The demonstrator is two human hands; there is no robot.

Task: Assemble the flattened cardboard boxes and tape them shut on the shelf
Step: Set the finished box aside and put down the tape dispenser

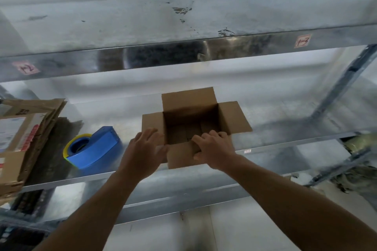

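Note:
An open brown cardboard box [193, 116] stands upright on the metal shelf [285, 128], its top flaps spread outward. My right hand [214, 150] grips the near flap, fingers curled over its edge into the box. The straight fingers of my left hand [143, 149] rest on the left flap by the near-left corner. A blue tape dispenser [93, 149] with a yellow-rimmed roll lies on the shelf to the left of the box.
A stack of flattened cardboard boxes [22, 138] lies at the shelf's left end. An upper shelf [183, 26] overhangs, with small pink labels on its front edge. A diagonal metal brace [342, 81] stands at the right. Bundled material [359, 159] sits at the lower right.

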